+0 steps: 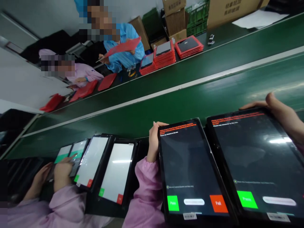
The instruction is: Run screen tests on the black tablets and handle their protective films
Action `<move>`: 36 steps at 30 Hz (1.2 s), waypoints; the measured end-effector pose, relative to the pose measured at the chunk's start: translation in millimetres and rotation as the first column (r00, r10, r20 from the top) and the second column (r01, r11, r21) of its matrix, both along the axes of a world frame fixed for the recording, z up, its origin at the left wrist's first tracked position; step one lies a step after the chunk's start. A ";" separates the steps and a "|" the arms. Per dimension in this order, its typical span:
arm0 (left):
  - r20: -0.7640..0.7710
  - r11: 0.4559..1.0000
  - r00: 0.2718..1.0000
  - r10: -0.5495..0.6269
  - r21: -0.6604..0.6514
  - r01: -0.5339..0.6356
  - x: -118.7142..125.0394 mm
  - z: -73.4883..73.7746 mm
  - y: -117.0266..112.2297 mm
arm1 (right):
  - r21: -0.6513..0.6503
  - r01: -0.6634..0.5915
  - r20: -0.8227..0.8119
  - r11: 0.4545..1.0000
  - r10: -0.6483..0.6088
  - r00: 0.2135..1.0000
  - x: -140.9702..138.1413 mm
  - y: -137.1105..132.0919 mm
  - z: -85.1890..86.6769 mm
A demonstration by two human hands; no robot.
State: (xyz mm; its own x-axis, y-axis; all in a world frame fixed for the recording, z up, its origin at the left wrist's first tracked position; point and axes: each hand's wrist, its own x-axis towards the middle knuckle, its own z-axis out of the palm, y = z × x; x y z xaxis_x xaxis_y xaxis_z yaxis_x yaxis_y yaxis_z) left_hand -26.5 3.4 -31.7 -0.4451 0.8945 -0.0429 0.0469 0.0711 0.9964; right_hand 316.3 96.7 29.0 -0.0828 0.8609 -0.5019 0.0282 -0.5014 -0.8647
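My left hand grips the left edge of a black-framed tablet, its pink sleeve reaching up from below. That screen is dark, with orange text at the top, a green Pass button and an orange-red Fail button. My right hand curls over the upper right edge of a second black tablet, which shows a similar dark screen and a green Pass button. Each tablet's lower part is in view, and neither hand touches a button.
To the left, a co-worker's hand in a pink sleeve touches one of several tablets with pale screens. Green conveyor belts run diagonally. Beyond them, two people handle red-cased tablets near stacks and cardboard boxes.
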 end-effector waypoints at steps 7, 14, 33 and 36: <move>-0.046 0.999 0.998 0.033 -0.001 -0.033 5.3 3.1 -3.3 | 0.032 0.022 0.003 0.999 -0.022 1.000 4.9 5.9 -13.1; -0.104 0.994 0.990 0.097 0.064 -0.091 1.8 -5.0 4.7 | 0.176 -0.151 0.176 0.973 0.120 0.977 11.0 26.7 -29.8; -0.187 1.000 0.982 -0.021 -0.021 0.017 24.7 -13.7 -206.5 | 0.615 -0.780 0.786 -0.112 0.154 0.598 41.9 -145.8 2.4; -0.157 0.996 0.985 -0.070 -0.062 0.061 22.1 -17.8 -207.9 | 0.602 -0.792 0.796 -0.103 0.144 0.587 47.7 -148.3 -4.7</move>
